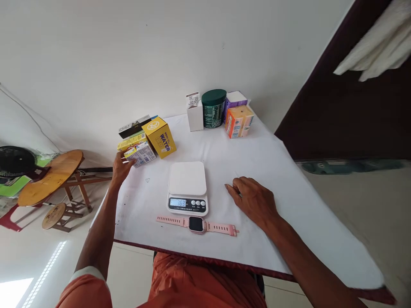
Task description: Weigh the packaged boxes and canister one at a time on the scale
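My left hand [122,168] is at the left end of a small yellow-and-white printed box [141,153], its thumb on the front and its fingers round the side. A taller yellow box marked WATER [162,139] stands just right of that box. My right hand [252,196] rests on the white cloth with its fingers curled in and nothing seen in them. Between my hands is a white kitchen scale [187,179], its plate bare and its lit display showing digits like 363. A pink-strapped smartwatch [196,224] lies flat in front of the scale.
A black box [133,127] stands behind the yellow ones. Along the table's back are a white box [195,115], a green lidded tub [213,112], a purple pack [236,97] and an orange pack [239,122]. A round wooden table [61,175] with a black fan [17,164] is at left.
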Demonstrator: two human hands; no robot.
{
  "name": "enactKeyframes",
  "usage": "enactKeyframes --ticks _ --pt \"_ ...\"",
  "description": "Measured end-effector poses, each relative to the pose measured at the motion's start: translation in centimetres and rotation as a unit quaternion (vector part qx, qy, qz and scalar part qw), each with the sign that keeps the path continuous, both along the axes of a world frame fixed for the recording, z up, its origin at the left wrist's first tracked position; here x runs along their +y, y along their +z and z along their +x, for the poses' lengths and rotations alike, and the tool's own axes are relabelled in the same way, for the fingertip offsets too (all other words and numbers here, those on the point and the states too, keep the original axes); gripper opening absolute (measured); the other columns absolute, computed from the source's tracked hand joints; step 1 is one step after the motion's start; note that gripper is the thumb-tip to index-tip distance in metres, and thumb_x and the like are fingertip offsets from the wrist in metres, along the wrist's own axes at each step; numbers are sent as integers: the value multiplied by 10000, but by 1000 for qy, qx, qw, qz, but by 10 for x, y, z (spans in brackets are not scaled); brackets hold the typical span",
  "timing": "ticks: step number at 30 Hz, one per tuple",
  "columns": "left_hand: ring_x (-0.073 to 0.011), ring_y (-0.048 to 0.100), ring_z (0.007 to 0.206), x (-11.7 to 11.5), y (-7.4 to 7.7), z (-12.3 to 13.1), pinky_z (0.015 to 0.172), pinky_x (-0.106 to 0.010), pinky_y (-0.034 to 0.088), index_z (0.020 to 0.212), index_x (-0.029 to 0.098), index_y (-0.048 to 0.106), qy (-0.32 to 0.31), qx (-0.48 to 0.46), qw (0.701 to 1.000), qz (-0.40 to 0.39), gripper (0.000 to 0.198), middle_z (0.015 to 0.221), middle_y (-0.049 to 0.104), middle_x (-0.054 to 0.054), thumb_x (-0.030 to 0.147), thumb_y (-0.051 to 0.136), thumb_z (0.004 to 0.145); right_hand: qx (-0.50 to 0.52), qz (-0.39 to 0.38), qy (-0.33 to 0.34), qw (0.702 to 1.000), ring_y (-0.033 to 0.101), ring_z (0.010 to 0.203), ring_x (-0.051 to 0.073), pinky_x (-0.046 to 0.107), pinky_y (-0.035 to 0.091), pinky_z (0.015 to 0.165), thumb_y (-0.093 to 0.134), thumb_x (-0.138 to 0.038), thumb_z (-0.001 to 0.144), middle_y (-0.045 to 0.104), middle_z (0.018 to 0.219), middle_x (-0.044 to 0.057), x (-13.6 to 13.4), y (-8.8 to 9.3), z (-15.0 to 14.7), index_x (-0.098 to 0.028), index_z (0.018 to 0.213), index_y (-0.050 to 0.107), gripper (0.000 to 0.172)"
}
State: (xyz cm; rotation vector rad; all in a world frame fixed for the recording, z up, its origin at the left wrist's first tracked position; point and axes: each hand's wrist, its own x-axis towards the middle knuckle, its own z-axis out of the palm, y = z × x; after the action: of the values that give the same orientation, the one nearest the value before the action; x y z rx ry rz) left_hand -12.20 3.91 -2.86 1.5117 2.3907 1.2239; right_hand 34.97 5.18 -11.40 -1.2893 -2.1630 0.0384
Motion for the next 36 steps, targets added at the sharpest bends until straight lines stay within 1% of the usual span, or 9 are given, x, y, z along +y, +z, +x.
enactKeyframes --ticks 5,8,10,12,15,18,23,30,36 --pt "-280 644 1131 -28 -24 27 933 -474 598 1337 184 521 65 51 989 121 682 1329 564 -170 455 809 780 -37 -106 -4 994 547 700 177 297 342 616 524 -298 991 596 747 11 -4 17 1 -241 727 446 281" --pt "-283 613 1153 -39 -31 58 941 -485 578 1335 197 506 46 66 980 184 597 1341 542 -170 478 744 865 -55 -179 54 981 573 700 166 286 376 635 574 -298 952 612 770 -8 3 37 8 -244 742 462 245" --pt "-279 609 1144 -43 -32 78 931 -478 571 1342 212 499 9 71 977 201 556 1322 553 -156 469 716 900 -36 -171 49 983 607 769 186 298 417 682 616 -342 931 638 839 8 19 54 12 -246 801 513 192" --pt "-276 611 1127 -43 -33 92 918 -467 568 1352 220 498 -31 75 975 206 533 1296 566 -144 448 704 916 7 -102 -26 994 628 940 247 348 461 785 656 -415 913 662 1002 72 47 70 13 -233 947 568 205" --pt "-289 606 1128 -43 -39 99 900 -467 572 1363 212 496 -73 84 972 205 529 1296 575 -152 420 699 921 75 -56 -159 983 562 1210 362 463 468 954 782 -540 799 600 1297 200 103 93 4 -173 1232 543 616" --pt "-299 607 1113 -45 -50 95 893 -481 577 1366 199 499 -96 101 971 197 499 1273 583 -159 400 673 944 103 -123 -252 954 463 1370 426 513 432 1044 834 -570 745 502 1446 286 157 107 -16 -106 1371 475 858" --pt "-286 634 1094 -50 -64 95 905 -480 587 1347 213 512 -127 101 971 175 406 1256 596 -143 347 623 980 157 -204 -321 911 508 1369 430 529 433 1075 872 -488 707 507 1477 318 200 103 -52 -76 1412 450 919" --pt "-277 653 1077 -54 -58 101 869 -455 604 1354 230 516 -145 83 971 174 386 1224 603 -128 316 613 991 150 -185 -312 920 629 1232 359 446 507 995 792 -369 725 651 1323 227 187 88 -48 -131 1326 534 697" --pt "-261 648 1075 -56 -55 99 879 -442 605 1355 219 509 -156 78 968 183 381 1245 603 -130 277 607 991 167 -174 -222 945 701 1006 329 446 564 852 841 -479 660 741 1071 135 132 86 -15 -172 1192 605 658"
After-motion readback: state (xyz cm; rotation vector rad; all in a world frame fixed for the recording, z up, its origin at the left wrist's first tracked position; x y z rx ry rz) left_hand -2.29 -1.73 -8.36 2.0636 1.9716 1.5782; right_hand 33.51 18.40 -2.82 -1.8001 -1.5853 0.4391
